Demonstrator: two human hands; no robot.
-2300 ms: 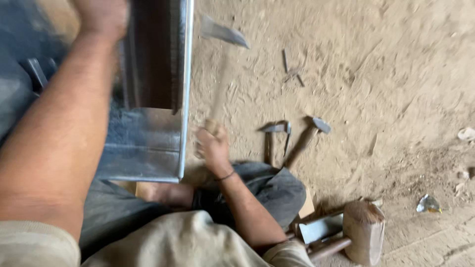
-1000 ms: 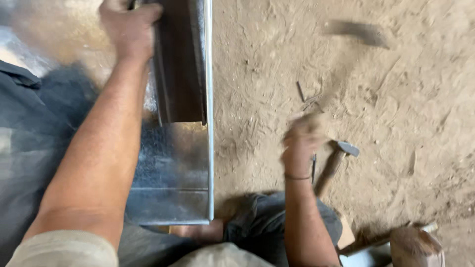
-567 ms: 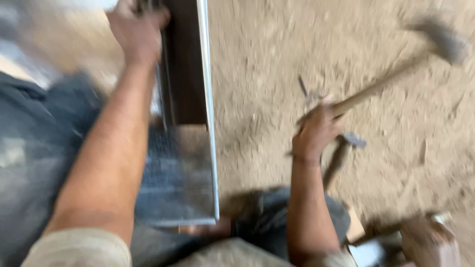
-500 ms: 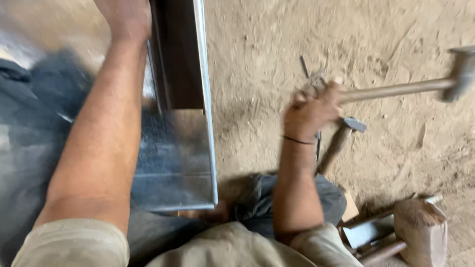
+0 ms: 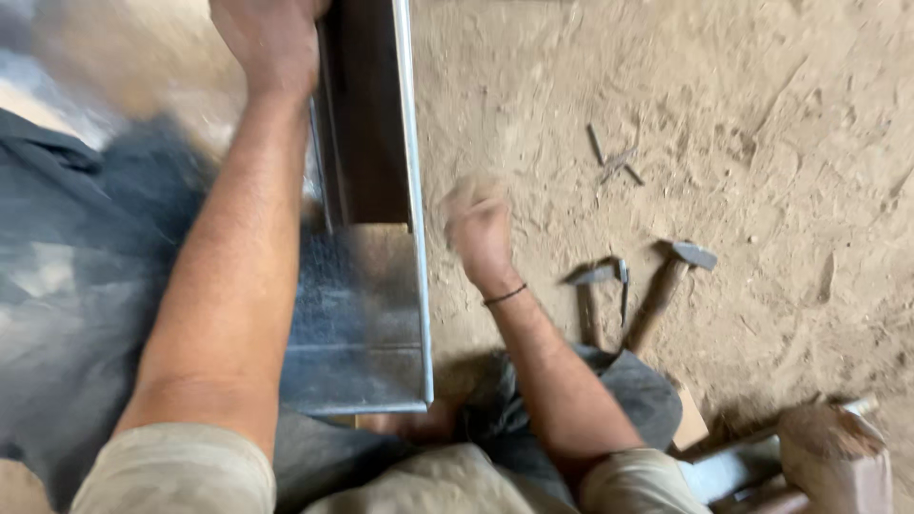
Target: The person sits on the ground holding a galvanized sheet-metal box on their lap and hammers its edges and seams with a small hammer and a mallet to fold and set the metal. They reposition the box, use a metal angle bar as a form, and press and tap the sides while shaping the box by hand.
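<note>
A folded galvanised sheet-metal channel (image 5: 367, 314) stands on the sandy ground in front of me, its right edge running up the frame. My left hand (image 5: 271, 43) grips its top at the upper edge of the view, arm stretched out. My right hand (image 5: 476, 224) is a blurred closed fist just right of the channel's edge. The hammer it was swinging is lost in motion blur.
Two small hammers (image 5: 595, 290) (image 5: 671, 286) lie side by side on the sand to the right. Small bent metal bits (image 5: 614, 162) lie further up. A wooden mallet (image 5: 833, 457) and a metal offcut (image 5: 724, 466) sit at the bottom right. My folded leg (image 5: 619, 390) is below.
My right hand has swung in from the right, where it held the hammer out sideways, to the channel's right edge. My left hand has kept its grip on the top.
</note>
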